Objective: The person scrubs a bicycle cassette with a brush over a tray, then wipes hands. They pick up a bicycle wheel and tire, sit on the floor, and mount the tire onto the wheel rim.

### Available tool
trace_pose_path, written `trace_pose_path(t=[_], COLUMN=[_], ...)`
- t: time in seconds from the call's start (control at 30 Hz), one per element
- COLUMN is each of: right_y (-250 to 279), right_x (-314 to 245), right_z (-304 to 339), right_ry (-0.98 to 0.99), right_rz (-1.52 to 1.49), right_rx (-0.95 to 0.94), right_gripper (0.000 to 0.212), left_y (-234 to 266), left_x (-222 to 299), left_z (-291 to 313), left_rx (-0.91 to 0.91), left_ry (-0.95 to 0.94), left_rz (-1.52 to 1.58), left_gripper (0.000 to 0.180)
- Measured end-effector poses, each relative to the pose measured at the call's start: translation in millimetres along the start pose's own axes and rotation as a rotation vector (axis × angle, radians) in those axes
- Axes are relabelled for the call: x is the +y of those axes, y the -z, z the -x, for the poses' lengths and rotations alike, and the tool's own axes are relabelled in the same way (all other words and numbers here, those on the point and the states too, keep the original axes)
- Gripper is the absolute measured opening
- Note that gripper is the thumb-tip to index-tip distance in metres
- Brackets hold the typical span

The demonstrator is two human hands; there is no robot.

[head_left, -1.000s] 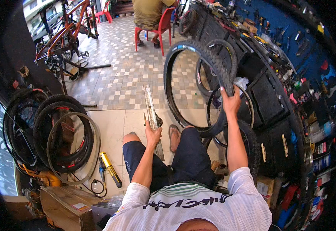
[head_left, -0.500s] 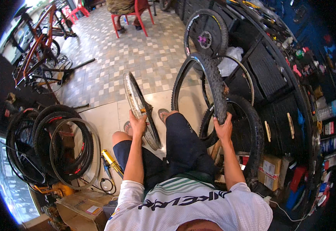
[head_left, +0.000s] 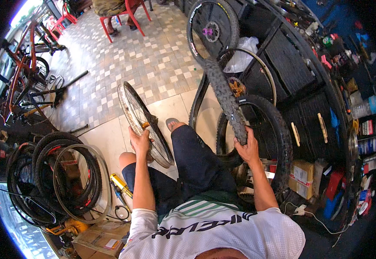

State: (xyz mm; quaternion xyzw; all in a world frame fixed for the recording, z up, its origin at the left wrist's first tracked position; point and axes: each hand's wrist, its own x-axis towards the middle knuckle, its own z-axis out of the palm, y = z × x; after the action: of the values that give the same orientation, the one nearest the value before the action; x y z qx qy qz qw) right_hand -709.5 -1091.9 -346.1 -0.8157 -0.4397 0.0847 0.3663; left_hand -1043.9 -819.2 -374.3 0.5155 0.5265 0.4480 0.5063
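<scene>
My left hand (head_left: 140, 141) is closed around the rim of a bicycle wheel (head_left: 163, 159) that bears no tire and stands tilted beside my left knee. Its spokes and a dark sprocket cluster show. On the right, my right hand (head_left: 247, 149) grips the near end of a black knobby bicycle tire (head_left: 226, 90). The tread faces up, and the tire's far part reaches toward the cabinets. Just behind that hand another thick tire (head_left: 286, 142) leans, and the two overlap in view.
Several tires and a bare rim (head_left: 106, 172) are heaped at left, near a yellow pump (head_left: 121, 184) and a cardboard box (head_left: 97, 241). A wheel with a purple hub (head_left: 209, 31) leans on black cabinets (head_left: 278, 71). Farther off, a person sits on a red chair (head_left: 132, 16); bicycles (head_left: 24, 73) stand left.
The tire in my right hand has swung from an open hoop to a nearly edge-on position, with its tread showing. The wheel in my left hand has turned slightly. The whole view has shifted.
</scene>
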Motion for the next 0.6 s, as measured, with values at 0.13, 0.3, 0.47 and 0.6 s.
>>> trace_pose_path(t=[0.13, 0.3, 0.47, 0.6], right_y=[19.8, 26.9, 20.8, 14.4], right_x=[-24.5, -30.6, -38.0, -41.6], right_z=[-5.4, -6.0, 0.0, 6.8], right_ry=[-0.042, -0.043, -0.03, 0.036], right_rz=[-0.013, -0.033, -0.02, 0.073], right_rx=[0.107, 0.151, 0.098, 0.111], right_gripper=[0.054, 0.056, 0.058, 0.06], left_y=[-2.0, 0.8, 9.3, 16.2], left_x=[-3.7, -0.4, -12.4, -12.4], left_z=[-2.3, 2.1, 10.6, 19.6], left_rx=[0.008, -0.003, -0.003, 0.016], left_ry=[0.013, 0.002, 0.063, 0.043], left_rz=[0.039, 0.003, 0.143, 0.135], left_gripper=[0.047, 0.046, 0.046, 0.047])
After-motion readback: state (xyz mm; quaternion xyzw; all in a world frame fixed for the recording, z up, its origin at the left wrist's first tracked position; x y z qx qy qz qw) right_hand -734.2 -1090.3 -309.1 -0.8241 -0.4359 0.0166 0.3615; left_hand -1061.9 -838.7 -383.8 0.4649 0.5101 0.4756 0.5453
